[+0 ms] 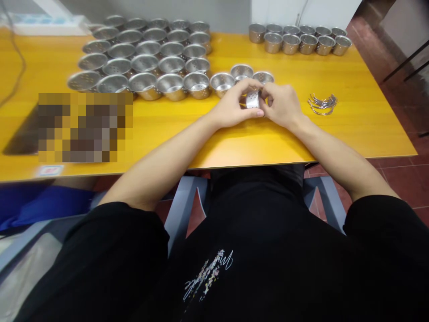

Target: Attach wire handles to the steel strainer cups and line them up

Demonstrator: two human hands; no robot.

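Observation:
A small perforated metal cup point(252, 100) is held between both hands just above the yellow table point(208, 143). My left hand point(234, 106) grips its left side with thumb and fingers. My right hand point(280, 103) pinches its right side. Directly behind the hands stand three similar metal cups point(241, 71). A small pile of bent metal wire handles point(322, 103) lies on the table to the right of my right hand.
Several rows of perforated metal cups point(147, 62) fill the table's far left. A second group of cups point(298, 40) stands at the far right. A blurred patch point(85, 127) covers something at the left. A power strip point(47, 24) lies at the back left.

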